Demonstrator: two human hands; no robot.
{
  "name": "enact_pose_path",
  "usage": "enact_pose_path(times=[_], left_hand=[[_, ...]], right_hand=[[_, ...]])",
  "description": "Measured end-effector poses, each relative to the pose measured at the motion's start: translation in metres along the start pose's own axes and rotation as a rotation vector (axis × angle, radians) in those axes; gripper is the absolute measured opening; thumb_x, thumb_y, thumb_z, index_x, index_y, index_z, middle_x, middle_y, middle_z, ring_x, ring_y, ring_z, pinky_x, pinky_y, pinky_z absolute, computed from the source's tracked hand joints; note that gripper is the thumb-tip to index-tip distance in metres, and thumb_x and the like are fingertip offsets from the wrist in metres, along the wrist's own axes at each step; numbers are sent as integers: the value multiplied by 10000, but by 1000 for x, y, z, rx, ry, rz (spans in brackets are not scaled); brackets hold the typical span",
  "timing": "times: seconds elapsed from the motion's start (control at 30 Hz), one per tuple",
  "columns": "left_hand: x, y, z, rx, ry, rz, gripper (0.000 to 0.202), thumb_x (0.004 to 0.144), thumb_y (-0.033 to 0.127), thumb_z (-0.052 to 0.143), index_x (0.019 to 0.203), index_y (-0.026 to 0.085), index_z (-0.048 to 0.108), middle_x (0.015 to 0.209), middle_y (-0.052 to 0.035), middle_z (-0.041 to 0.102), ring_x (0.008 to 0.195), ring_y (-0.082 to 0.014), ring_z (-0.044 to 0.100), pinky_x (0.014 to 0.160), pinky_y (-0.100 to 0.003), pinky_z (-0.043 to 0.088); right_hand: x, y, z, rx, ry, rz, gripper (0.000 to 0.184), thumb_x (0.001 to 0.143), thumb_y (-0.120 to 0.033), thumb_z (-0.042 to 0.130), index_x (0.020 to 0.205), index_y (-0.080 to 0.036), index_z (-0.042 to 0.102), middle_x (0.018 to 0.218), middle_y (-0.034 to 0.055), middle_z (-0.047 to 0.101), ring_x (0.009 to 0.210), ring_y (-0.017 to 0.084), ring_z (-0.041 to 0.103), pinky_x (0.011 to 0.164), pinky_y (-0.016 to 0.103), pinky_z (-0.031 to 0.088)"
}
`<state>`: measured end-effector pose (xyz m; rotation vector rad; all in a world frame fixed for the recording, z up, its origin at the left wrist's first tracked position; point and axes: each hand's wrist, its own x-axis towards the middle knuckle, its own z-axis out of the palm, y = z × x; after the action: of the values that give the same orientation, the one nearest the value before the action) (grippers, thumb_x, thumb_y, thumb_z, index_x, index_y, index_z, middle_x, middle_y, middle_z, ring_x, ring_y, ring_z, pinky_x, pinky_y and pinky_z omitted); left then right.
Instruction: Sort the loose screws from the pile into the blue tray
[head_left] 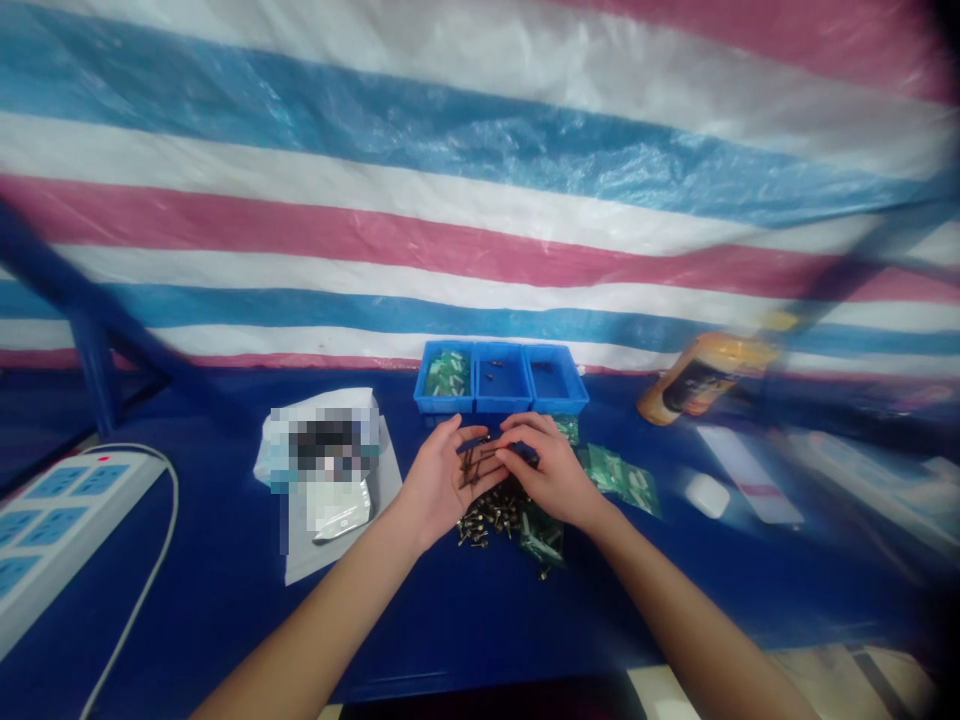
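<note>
My left hand is turned palm up, its fingers stretched out, with several thin dark screws lying across them. Over those fingertips, my right hand pinches with thumb and forefinger at what looks like one of the screws; the tips partly hide it. Below both hands, a loose pile of small metal screws lies on the blue table. A small green bag rests against the pile's right side. Beyond my right hand are more green bags with pale pieces showing inside.
Three joined blue bins stand behind my hands; the left one holds green packets, the middle one a few small pieces. Left are white packaging and a power strip with its cord. Right are a bottle, a white case and a pale flat object.
</note>
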<state>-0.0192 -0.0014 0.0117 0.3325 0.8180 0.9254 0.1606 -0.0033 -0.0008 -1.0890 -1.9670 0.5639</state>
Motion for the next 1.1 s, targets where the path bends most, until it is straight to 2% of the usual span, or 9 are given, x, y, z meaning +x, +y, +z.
enact_pose_path(times=[0.1, 0.3, 0.5, 0.6, 0.7, 0.8, 0.93, 1.0, 1.1], left_hand=[[-1, 0, 1, 11, 8, -2, 342, 915, 446, 551, 1067, 141, 584, 964, -148, 700, 863, -232, 718, 903, -413, 576], [-4, 1, 2, 56, 14, 7, 403, 912, 485, 542, 1102, 132, 582, 1131, -214, 686, 1062, -308, 685, 919, -400, 572], [-4, 4, 3, 51, 20, 8, 419, 922, 492, 525, 1116, 124, 573, 1171, -237, 672, 1082, -318, 677, 915, -399, 575], [-3, 3, 2, 53, 21, 13, 420, 922, 491, 526, 1123, 125, 573, 1169, -235, 673, 1083, -316, 677, 914, -400, 576], [-2, 2, 1, 58, 20, 11, 411, 922, 485, 529, 1118, 127, 577, 1160, -229, 677, 1089, -313, 675, 918, -400, 575], [-2, 2, 1, 61, 29, 13, 395, 925, 475, 527, 1102, 126, 579, 1152, -231, 679, 1078, -308, 680, 910, -390, 578], [-3, 3, 3, 68, 45, 13, 385, 929, 470, 521, 1094, 126, 576, 1149, -231, 679, 1052, -305, 691, 895, -381, 585], [-3, 3, 3, 72, 38, 14, 392, 929, 473, 522, 1105, 127, 573, 1153, -231, 677, 1057, -305, 689, 902, -384, 582], [-3, 1, 3, 76, 39, 16, 401, 924, 474, 529, 1118, 125, 570, 1150, -230, 675, 1063, -306, 685, 912, -395, 576]], right_hand=[[1, 1, -1, 223, -4, 72, 120, 934, -331, 589, 945, -232, 656, 1118, 72, 625, 1085, 223, 567, 984, 423, 428], [1, 4, -7, 812, -48, 289, 307, 917, -531, 564, 920, -225, 596, 1138, 71, 622, 1037, 209, 594, 893, 380, 497], [1, -1, -11, 1052, -24, 319, 278, 833, -479, 698, 876, -230, 581, 1063, 62, 608, 994, 204, 589, 900, 394, 491], [3, 0, -10, 1139, 7, 393, 268, 814, -446, 725, 873, -220, 593, 1013, 45, 608, 927, 179, 588, 843, 335, 491], [6, 5, -9, 1160, 64, 513, 289, 833, -455, 699, 804, -193, 582, 833, 17, 600, 731, 134, 565, 683, 260, 463], [10, 13, -9, 1131, 227, 627, 335, 809, -466, 709, 730, -183, 548, 677, -16, 555, 589, 110, 514, 582, 241, 422], [11, 21, -12, 1101, 447, 669, 397, 765, -492, 745, 1034, -256, 573, 837, -17, 656, 572, 108, 549, 558, 238, 419], [10, 23, -11, 1021, 453, 671, 469, 768, -490, 744, 1146, -290, 549, 887, -13, 669, 555, 101, 540, 534, 231, 392], [8, 21, -6, 816, 356, 589, 335, 818, -458, 698, 1060, -241, 616, 794, -12, 632, 546, 99, 499, 527, 237, 365]])
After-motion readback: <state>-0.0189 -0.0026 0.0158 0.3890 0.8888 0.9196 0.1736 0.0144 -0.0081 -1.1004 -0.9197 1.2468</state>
